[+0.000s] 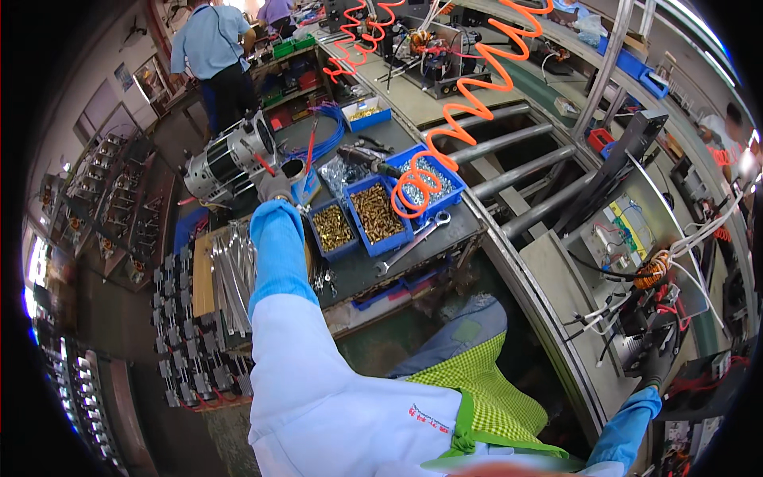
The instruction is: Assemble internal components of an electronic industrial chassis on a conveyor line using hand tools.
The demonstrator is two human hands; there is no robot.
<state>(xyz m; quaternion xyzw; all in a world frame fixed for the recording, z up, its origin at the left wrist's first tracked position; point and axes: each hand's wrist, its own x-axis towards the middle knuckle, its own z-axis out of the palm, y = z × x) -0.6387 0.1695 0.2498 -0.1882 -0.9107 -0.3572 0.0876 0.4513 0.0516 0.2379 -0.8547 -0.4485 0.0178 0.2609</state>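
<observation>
My left hand [275, 188], in a grey glove and blue sleeve cover, reaches to the bench beside an open tin [305, 189]. A short red stick [265, 164] shows just beyond its fingers; whether I grip it is unclear. Past that hand a silver motor-like machine [226, 163] lies on its side. My right hand [658, 359], in a dark glove, is at the near end of an open metal chassis [592, 274], against dark parts and wires. Its fingers are mostly hidden. Inside the chassis are a green circuit board [628, 230] and a copper-coloured coil [653, 270].
Blue bins of brass fittings [377, 213] and silver screws [427, 184] stand on the bench, with a wrench [413, 242] by the edge. An orange coiled hose [477, 107] hangs over a roller conveyor [524, 179]. A person in blue [211, 44] stands at far left.
</observation>
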